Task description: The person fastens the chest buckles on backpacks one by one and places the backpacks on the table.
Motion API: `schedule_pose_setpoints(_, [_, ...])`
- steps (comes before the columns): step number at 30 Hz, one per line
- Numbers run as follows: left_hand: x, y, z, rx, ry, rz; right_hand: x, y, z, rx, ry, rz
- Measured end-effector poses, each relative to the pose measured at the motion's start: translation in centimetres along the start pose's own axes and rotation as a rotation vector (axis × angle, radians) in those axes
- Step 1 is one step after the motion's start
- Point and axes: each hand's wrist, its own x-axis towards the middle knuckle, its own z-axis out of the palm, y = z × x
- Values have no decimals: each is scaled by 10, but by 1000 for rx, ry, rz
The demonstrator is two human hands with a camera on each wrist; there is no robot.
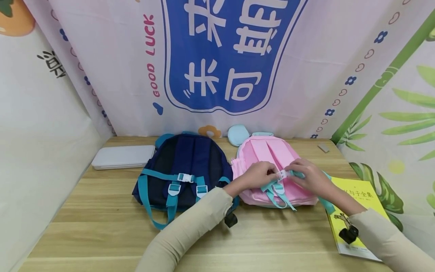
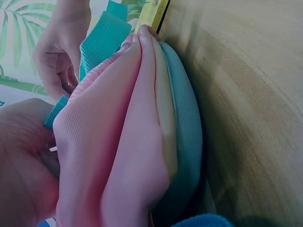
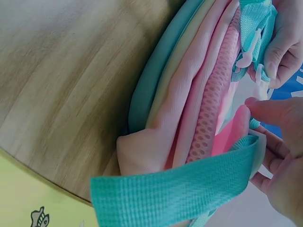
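Note:
A pink backpack (image 1: 253,194) lies strap side up, with teal webbing and a white buckle (image 1: 283,174) across its shoulder straps. My left hand (image 1: 259,174) pinches the buckle's left end, and teal webbing runs beneath its fingers. From the other side my right hand (image 1: 306,175) grips the buckle's right end along with its teal strap (image 3: 189,189). Both hands' fingertips come close together at the buckle. In the right wrist view, white plastic (image 3: 261,82) shows between the left thumb and fingers. The backpack's bulging side (image 2: 137,127) fills much of the left wrist view.
A navy backpack (image 1: 200,147) with its white buckle fastened lies to the left. Behind it at the far left is a pale flat case (image 1: 122,156). A yellow book (image 1: 357,196) lies under my right forearm; a light blue round pouch (image 1: 238,135) and small grey block (image 1: 323,147) are at the back.

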Motion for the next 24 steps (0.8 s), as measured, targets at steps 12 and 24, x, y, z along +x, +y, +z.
schedule_pose_setpoints(12, [1, -1, -2, 7, 31, 13, 3, -2, -3, -42, 35, -68])
schedule_pose_setpoints(24, [-2, -1, 2, -103, 150, -21, 1, 1, -1, -28, 95, -65])
